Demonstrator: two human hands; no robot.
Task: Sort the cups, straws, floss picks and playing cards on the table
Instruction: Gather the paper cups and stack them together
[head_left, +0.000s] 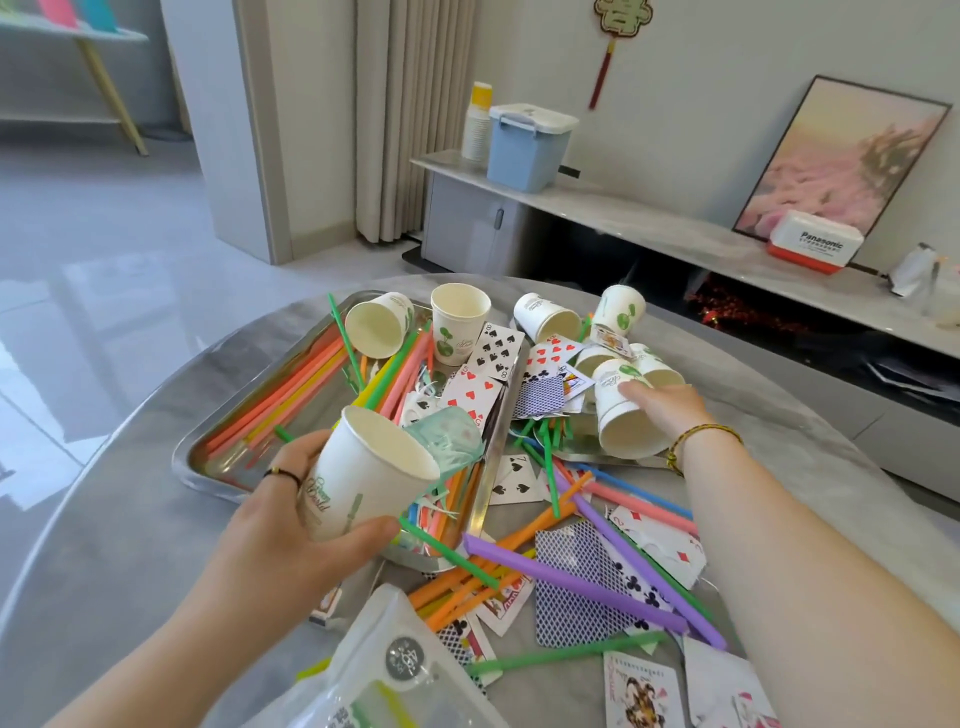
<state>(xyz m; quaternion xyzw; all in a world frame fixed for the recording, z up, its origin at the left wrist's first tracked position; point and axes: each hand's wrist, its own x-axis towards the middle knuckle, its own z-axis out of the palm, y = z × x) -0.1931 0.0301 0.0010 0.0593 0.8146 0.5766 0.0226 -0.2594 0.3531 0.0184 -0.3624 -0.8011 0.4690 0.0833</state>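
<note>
Closest to me, a plastic bag (374, 670) is lying at the table (130, 545) edge, with loose straws (576, 579) and cards (571, 608) lying just past it. Left hand (275, 525) is gripping a tilted cup (363, 483) over the tray (192, 457) corner. Right hand (665, 405) is touching a tipped cup (623, 415) right of the tray; I can't tell if it's gripping. More cups (460, 322) are sitting further back.

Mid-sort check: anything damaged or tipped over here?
Yes. The diamond card near the purple straw looks torn and crumpled, and a paper cup lies on its side at the tray's far end.
</note>
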